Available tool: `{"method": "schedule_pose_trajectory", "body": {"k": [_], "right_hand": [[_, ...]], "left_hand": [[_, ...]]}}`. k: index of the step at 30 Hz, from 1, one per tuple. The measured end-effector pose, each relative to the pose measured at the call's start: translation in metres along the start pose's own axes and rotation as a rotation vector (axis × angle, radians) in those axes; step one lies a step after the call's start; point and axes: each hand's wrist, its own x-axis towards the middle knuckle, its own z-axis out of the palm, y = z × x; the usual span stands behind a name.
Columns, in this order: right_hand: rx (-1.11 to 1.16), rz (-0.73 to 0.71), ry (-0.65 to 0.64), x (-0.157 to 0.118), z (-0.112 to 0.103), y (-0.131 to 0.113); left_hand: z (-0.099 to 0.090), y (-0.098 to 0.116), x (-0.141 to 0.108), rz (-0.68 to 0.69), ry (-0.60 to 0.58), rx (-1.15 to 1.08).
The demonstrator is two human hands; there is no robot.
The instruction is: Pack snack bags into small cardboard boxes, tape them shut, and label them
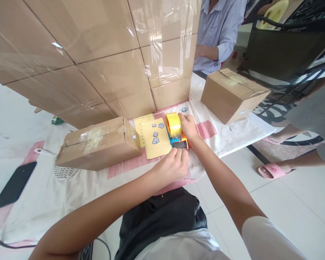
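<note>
A tape dispenser [180,143] with blue and orange parts sits near the table's front edge, carrying a big roll of yellowish tape [173,124]. My right hand [188,126] grips it from its right side, thumb beside the roll. My left hand [177,163] is closed with curled fingers right at the dispenser's near end; whatever is between the fingertips is hidden. Just left of the dispenser lies a yellow sheet [154,144] with small blue-and-white pictures on it. Another yellow patterned sheet [138,124] lies partly under it. A similar small blue picture [184,109] is beyond my right hand.
A taped carton [103,144] stands to the left, another carton [233,95] to the right. A tall wall of wrapped cartons [111,65] rises behind. A black phone [14,185] and a white perforated swatter [63,169] lie left. A person in a blue shirt [219,29] sits beyond.
</note>
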Motion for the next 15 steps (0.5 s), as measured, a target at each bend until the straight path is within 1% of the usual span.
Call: {"method": "schedule_pose_trajectory", "body": {"k": [5, 7, 9, 11, 13, 15], "right_hand": [[0.057, 0.012, 0.037, 0.000, -0.003, -0.002], [0.072, 0.010, 0.044, 0.001, -0.005, -0.002], [0.083, 0.003, 0.047, 0.001, -0.006, -0.002], [0.093, -0.007, 0.054, 0.002, -0.008, -0.001], [0.099, -0.018, 0.063, 0.003, -0.009, -0.002], [0.102, -0.028, 0.065, 0.003, -0.010, -0.003]], "left_hand": [[-0.010, 0.015, -0.002, -0.005, 0.056, -0.029], [-0.012, 0.021, -0.003, -0.037, 0.091, -0.076], [-0.012, 0.024, -0.007, -0.114, 0.116, -0.108], [-0.015, 0.027, -0.013, -0.221, 0.117, -0.110], [-0.021, 0.032, -0.022, -0.351, 0.073, -0.132], [-0.030, 0.042, -0.033, -0.484, 0.010, -0.223]]}}
